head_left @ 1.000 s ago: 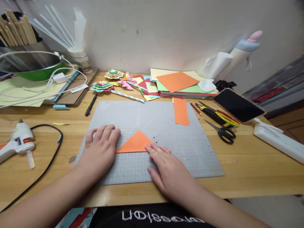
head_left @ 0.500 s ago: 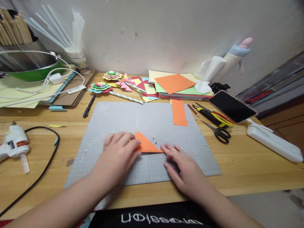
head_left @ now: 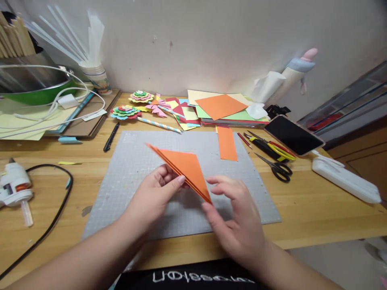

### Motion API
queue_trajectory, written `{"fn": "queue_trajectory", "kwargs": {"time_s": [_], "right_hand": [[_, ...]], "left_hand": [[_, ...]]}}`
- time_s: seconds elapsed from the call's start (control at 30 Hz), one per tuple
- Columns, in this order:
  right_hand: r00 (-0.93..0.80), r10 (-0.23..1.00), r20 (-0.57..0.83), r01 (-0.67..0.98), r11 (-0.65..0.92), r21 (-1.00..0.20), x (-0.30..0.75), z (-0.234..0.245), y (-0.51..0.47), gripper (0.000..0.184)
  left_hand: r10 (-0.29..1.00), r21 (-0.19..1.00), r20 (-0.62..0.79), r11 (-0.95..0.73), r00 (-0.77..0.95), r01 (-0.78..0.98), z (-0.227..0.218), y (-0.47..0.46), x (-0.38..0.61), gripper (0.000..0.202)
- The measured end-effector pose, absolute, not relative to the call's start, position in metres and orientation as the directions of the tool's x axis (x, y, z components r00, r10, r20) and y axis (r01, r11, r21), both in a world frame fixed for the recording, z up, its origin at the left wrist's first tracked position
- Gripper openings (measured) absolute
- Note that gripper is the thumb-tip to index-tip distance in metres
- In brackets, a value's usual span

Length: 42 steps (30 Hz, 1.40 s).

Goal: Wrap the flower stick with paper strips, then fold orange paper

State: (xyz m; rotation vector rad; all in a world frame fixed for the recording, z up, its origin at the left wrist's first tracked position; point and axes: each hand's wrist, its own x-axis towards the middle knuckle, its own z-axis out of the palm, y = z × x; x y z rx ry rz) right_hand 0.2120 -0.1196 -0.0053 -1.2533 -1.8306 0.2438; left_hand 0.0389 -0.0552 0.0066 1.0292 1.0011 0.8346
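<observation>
Raised over the grey cutting mat [head_left: 136,157] is a folded orange paper triangle [head_left: 184,163], its several layers showing along the lower edge. My left hand [head_left: 159,185] pinches that edge near its middle, thumb on the near side and fingers behind. Beside the triangle's right corner is my right hand [head_left: 237,209], fingers apart and curved, the thumb tip at or just by the corner; whether it touches I cannot tell. An orange paper strip [head_left: 227,145] lies at the mat's far edge.
Scissors [head_left: 279,169], a utility knife [head_left: 266,147] and a phone [head_left: 294,135] lie to the right. A glue gun [head_left: 16,183] with a black cord sits left, a pen [head_left: 111,137] farther back. Paper flowers [head_left: 125,112] and stacked coloured paper [head_left: 222,105] line the wall.
The orange triangle has been lifted off the mat and tilted, its left tip up. My left hand went from lying over it to pinching its edge; my right hand rose and turned inward.
</observation>
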Motion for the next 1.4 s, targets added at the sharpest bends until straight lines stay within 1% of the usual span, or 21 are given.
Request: {"fn": "queue_trajectory", "kwargs": {"time_s": [0.07, 0.17, 0.27, 0.37, 0.47, 0.5, 0.57, 0.6, 0.63, 0.67, 0.7, 0.73, 0.77, 0.8, 0.83, 0.87, 0.9, 0.97, 1.07, 1.23, 1.4], "right_hand": [[-0.151, 0.824, 0.546, 0.76, 0.451, -0.469, 0.203, -0.003, -0.113, 0.027], [-0.187, 0.836, 0.516, 0.844, 0.406, -0.352, 0.196, -0.005, -0.105, 0.015], [-0.189, 0.825, 0.532, 0.859, 0.402, -0.317, 0.194, -0.009, -0.1, 0.011], [-0.183, 0.82, 0.543, 0.857, 0.404, -0.321, 0.195, -0.012, -0.097, 0.008], [-0.197, 0.824, 0.531, 0.846, 0.417, -0.332, 0.2, -0.015, -0.094, 0.008], [-0.205, 0.824, 0.529, 0.844, 0.422, -0.33, 0.202, -0.015, -0.094, 0.009], [-0.222, 0.813, 0.538, 0.844, 0.437, -0.311, 0.205, -0.017, -0.094, 0.009], [-0.237, 0.805, 0.544, 0.842, 0.45, -0.297, 0.207, -0.017, -0.095, 0.009], [-0.259, 0.796, 0.546, 0.84, 0.465, -0.28, 0.208, -0.017, -0.095, 0.009], [-0.282, 0.789, 0.545, 0.835, 0.482, -0.265, 0.209, -0.018, -0.096, 0.01], [-0.306, 0.784, 0.539, 0.83, 0.498, -0.253, 0.21, -0.018, -0.097, 0.011], [-0.327, 0.781, 0.532, 0.823, 0.512, -0.245, 0.21, -0.019, -0.098, 0.012], [-0.346, 0.78, 0.522, 0.817, 0.524, -0.241, 0.21, -0.02, -0.099, 0.013], [-0.362, 0.78, 0.51, 0.811, 0.533, -0.239, 0.209, -0.021, -0.101, 0.014], [-0.377, 0.781, 0.497, 0.806, 0.541, -0.239, 0.208, -0.023, -0.102, 0.014], [-0.394, 0.784, 0.48, 0.802, 0.548, -0.237, 0.207, -0.025, -0.104, 0.015], [-0.414, 0.787, 0.457, 0.799, 0.555, -0.23, 0.206, -0.028, -0.106, 0.017], [-0.451, 0.795, 0.406, 0.799, 0.563, -0.214, 0.204, -0.032, -0.108, 0.018], [-0.451, 0.822, 0.347, 0.805, 0.543, -0.238, 0.199, -0.035, -0.11, 0.018], [-0.379, 0.866, 0.325, 0.769, 0.491, -0.41, 0.192, -0.035, -0.109, 0.021], [-0.379, 0.868, 0.32, 0.751, 0.49, -0.442, 0.191, -0.038, -0.107, 0.021]], "left_hand": [[0.891, 0.907, -0.309, 0.381, 0.334, -0.177, 0.002, -0.057, 0.042, 0.033], [0.87, 0.866, -0.345, 0.44, 0.352, -0.239, -0.003, -0.059, 0.043, 0.036], [0.871, 0.857, -0.335, 0.441, 0.36, -0.268, -0.006, -0.058, 0.04, 0.031], [0.878, 0.869, -0.299, 0.412, 0.374, -0.272, -0.008, -0.057, 0.04, 0.023], [0.858, 0.872, -0.314, 0.43, 0.406, -0.233, -0.009, -0.063, 0.041, 0.022], [0.83, 0.867, -0.344, 0.46, 0.44, -0.189, -0.009, -0.067, 0.041, 0.023], [0.765, 0.886, -0.393, 0.464, 0.51, -0.015, -0.007, -0.077, 0.039, 0.019], [0.753, 0.916, -0.382, 0.386, 0.536, 0.111, -0.005, -0.081, 0.037, 0.013], [0.78, 0.946, -0.317, 0.219, 0.54, 0.238, -0.003, -0.084, 0.033, 0.007], [0.822, 0.936, -0.183, -0.022, 0.539, 0.351, -0.001, -0.086, 0.029, 0.008], [0.845, 0.856, 0.006, -0.282, 0.535, 0.434, 0.0, -0.087, 0.024, 0.009], [0.809, 0.716, 0.178, -0.497, 0.561, 0.49, 0.001, -0.086, 0.019, 0.01], [0.755, 0.552, 0.298, -0.635, 0.584, 0.54, 0.001, -0.084, 0.014, 0.011], [0.713, 0.407, 0.353, -0.7, 0.606, 0.587, 0.0, -0.081, 0.01, 0.011], [0.676, 0.299, 0.372, -0.736, 0.636, 0.608, -0.002, -0.078, 0.006, 0.011], [0.652, 0.223, 0.368, -0.754, 0.663, 0.618, -0.005, -0.075, 0.003, 0.012], [0.634, 0.177, 0.351, -0.768, 0.689, 0.616, -0.008, -0.073, 0.001, 0.013], [0.607, 0.139, 0.321, -0.79, 0.727, 0.598, -0.015, -0.071, -0.001, 0.016], [0.611, 0.141, 0.298, -0.788, 0.733, 0.6, -0.022, -0.072, -0.001, 0.02], [0.631, 0.172, 0.299, -0.774, 0.716, 0.61, -0.024, -0.077, 0.005, 0.021], [0.713, 0.283, 0.231, -0.7, 0.662, 0.655, -0.026, -0.08, 0.007, 0.021]]}}
